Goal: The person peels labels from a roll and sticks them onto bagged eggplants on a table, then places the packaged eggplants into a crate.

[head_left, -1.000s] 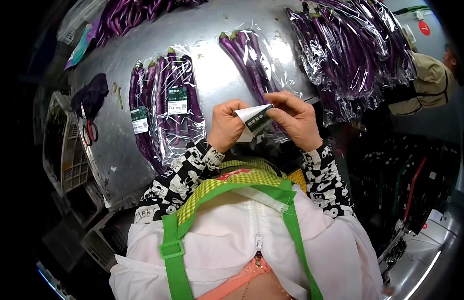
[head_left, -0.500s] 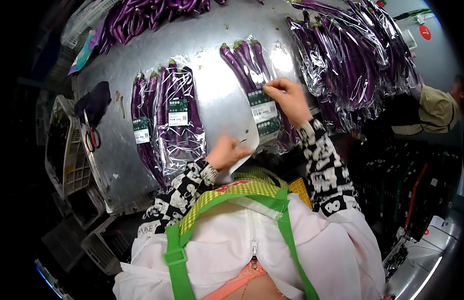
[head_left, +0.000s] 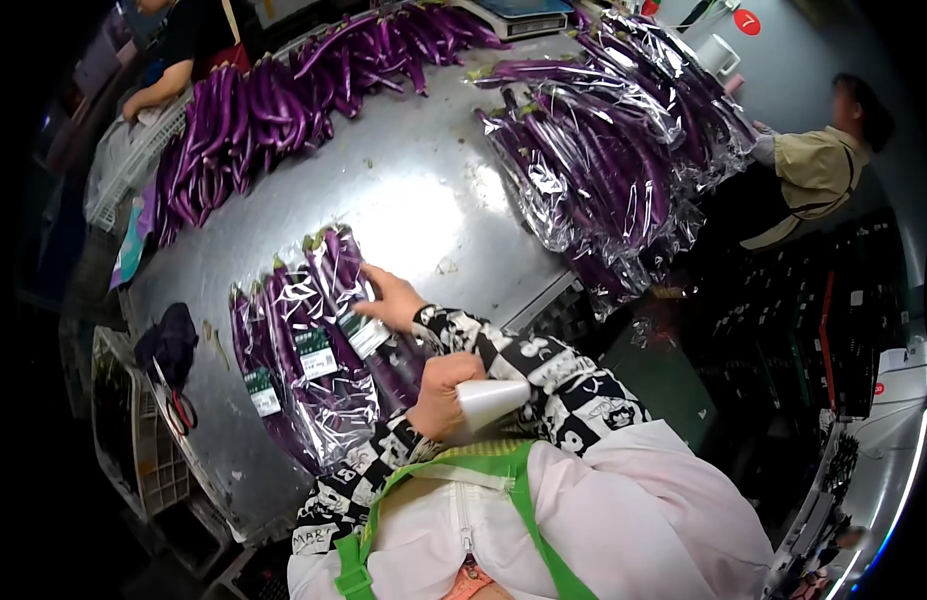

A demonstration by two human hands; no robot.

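- In the head view, the right hand (head_left: 392, 302) is reaching across to the left and touching the right side of a labelled bag of eggplants (head_left: 349, 268); its fingers are standing loosely apart, and whether they are pinching the plastic one cannot tell.
- That bag is lying on the metal table (head_left: 424, 165) at the near left, at the right end of a row, just beside the middle bag (head_left: 287, 300) and the left bag (head_left: 246, 335); the hand is probably steadying it there.
- All three are lying lengthwise with labels facing up, presumably so that the print is staying readable.
- The left hand (head_left: 439, 400) is curling closed around a white sheet (head_left: 492, 402), blurred and rolled, and is holding it near the apron (head_left: 464, 452), seemingly clear of the bags.
- Loose eggplants (head_left: 239, 125) are lying at the far left and bagged eggplants (head_left: 614, 165) are piling up at the far right, apparently being kept apart from the labelled row.
- Scissors (head_left: 181, 408) are resting by the left edge, perhaps within easy reach.
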